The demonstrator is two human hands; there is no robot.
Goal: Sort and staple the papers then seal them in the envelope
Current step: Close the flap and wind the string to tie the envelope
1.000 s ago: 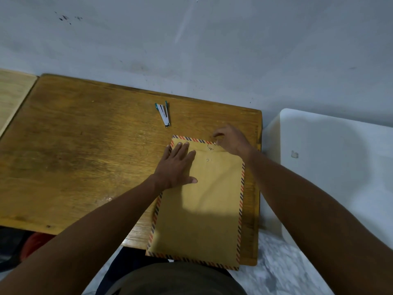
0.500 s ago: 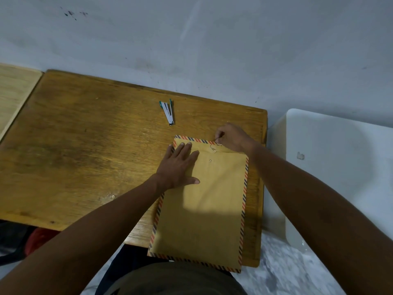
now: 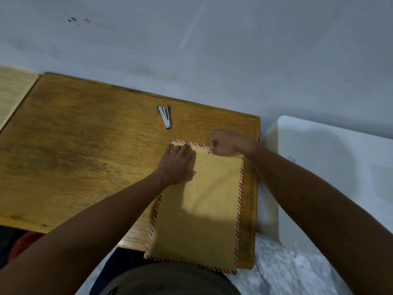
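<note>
A wooden desk point(image 3: 85, 156) stands against a pale wall. A stapler point(image 3: 165, 117) lies near its far edge. The left hand point(image 3: 177, 165) presses flat, fingers spread, on the brown envelope point(image 3: 202, 209); the right hand point(image 3: 225, 143) pinches closed at its flap button point(image 3: 209, 152).

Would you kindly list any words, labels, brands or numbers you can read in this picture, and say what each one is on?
None can be read.
Brown paper envelope with striped border: no writing on the visible side.
Small silver stapler with green ends: any marking is too small to read.
Wooden table: bare, no text.
</note>
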